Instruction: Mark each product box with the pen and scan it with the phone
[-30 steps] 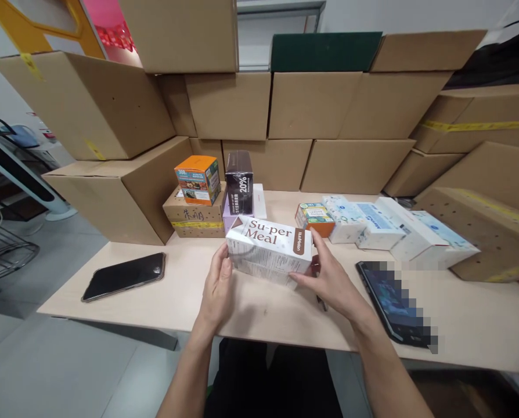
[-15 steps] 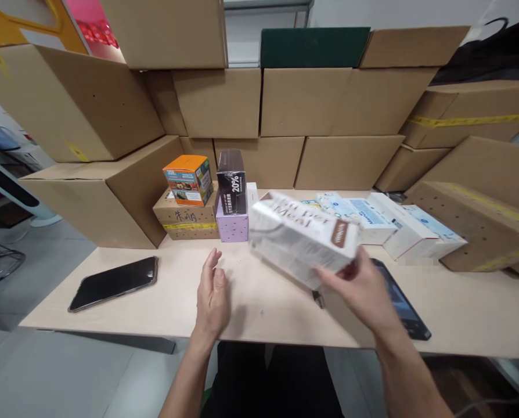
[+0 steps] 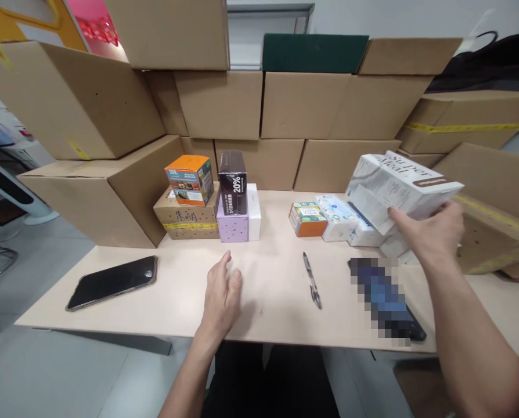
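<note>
A white "Super Meal" box (image 3: 403, 186) is in the grasp of my right hand (image 3: 433, 229), raised over the right side of the table and partly covering the packs behind it. My left hand (image 3: 222, 293) rests near the table's front edge, fingers apart, holding nothing. Between the hands lies a clear pen (image 3: 312, 281). Behind the pen stand a small orange-fronted box (image 3: 308, 220) and white-and-blue tissue packs (image 3: 335, 217). Ahead of my left hand, a black box (image 3: 232, 183) sits on a lilac box (image 3: 234, 228), beside a white box (image 3: 253, 212).
An orange box (image 3: 190, 180) tops a brown carton (image 3: 187, 215) at the left. A dark phone (image 3: 114, 283) lies at the table's left, and a partly pixelated phone (image 3: 390, 299) at the right. Stacked cardboard boxes (image 3: 307, 104) wall the back and both sides.
My right hand has carried the Super Meal box to the right and upward, uncovering the pen and the orange-fronted box. My left hand has shifted slightly right, still with nothing in it.
</note>
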Motion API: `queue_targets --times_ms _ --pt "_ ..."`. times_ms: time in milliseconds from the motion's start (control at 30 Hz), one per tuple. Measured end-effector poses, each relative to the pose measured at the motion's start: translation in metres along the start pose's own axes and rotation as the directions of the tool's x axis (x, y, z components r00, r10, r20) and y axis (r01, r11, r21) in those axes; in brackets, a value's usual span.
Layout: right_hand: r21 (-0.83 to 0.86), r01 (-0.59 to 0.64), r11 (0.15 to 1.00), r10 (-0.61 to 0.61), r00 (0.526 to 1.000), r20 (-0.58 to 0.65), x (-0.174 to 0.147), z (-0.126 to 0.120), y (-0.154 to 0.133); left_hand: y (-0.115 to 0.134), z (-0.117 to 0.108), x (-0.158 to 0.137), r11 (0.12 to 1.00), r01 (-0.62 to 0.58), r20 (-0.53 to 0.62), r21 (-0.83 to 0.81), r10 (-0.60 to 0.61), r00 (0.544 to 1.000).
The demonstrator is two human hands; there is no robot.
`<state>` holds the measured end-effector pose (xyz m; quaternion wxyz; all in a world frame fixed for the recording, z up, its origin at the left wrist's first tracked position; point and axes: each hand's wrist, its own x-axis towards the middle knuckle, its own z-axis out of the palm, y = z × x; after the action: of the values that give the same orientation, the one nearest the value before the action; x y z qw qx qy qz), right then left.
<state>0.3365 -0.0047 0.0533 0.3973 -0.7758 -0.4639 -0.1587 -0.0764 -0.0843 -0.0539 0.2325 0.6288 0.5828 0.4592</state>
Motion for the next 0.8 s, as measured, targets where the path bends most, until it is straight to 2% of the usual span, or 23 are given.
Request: queue_targets --times_ms 133,300,400,467,533,567,633,700,800 --pt "0.002 -0.152 0.988 0.15 0.979 0.139 0.001 0.015 -0.007 -0.001 0.0 0.0 0.999 -0.012 0.019 0.032 0.011 1.0" --pt "0.011 -0.285 0.959 0.283 0.956 0.081 -0.001 0.024 -0.006 -0.001 0.0 0.0 0.997 -0.02 0.046 0.079 0.017 0.999" --pt "-0.015 -0.3 0.954 0.299 0.945 0.136 -0.003 0.014 -0.002 -0.002 0.001 0.0 0.994 -0.048 0.042 0.099 0.044 0.998" --pt "-0.058 -0.27 0.961 0.274 0.958 0.084 -0.009 -0.001 -0.009 -0.003 0.002 0.0 0.992 -0.062 0.04 0.108 0.058 0.998" --pt "-0.036 -0.152 0.988 0.151 0.988 -0.028 -0.02 -0.015 -0.03 -0.003 0.003 0.0 0.99 -0.072 0.04 0.119 0.068 0.997" --pt "0.048 -0.047 0.998 0.05 0.997 -0.059 -0.029 -0.02 -0.045 -0.003 0.004 -0.001 0.989 -0.079 0.042 0.123 0.074 0.996" --pt "0.3 0.179 0.937 -0.182 0.983 -0.019 -0.049 -0.023 -0.086 -0.004 0.005 -0.001 0.988 -0.09 0.038 0.128 0.086 0.996" --pt "0.414 0.37 0.831 -0.408 0.913 0.003 -0.071 -0.016 -0.133 -0.004 0.006 -0.002 0.987 -0.096 0.029 0.127 0.093 0.995" --pt "0.471 0.5 0.726 -0.58 0.814 0.029 -0.097 0.005 -0.205 -0.005 0.006 -0.002 0.987 -0.098 0.018 0.129 0.097 0.995"
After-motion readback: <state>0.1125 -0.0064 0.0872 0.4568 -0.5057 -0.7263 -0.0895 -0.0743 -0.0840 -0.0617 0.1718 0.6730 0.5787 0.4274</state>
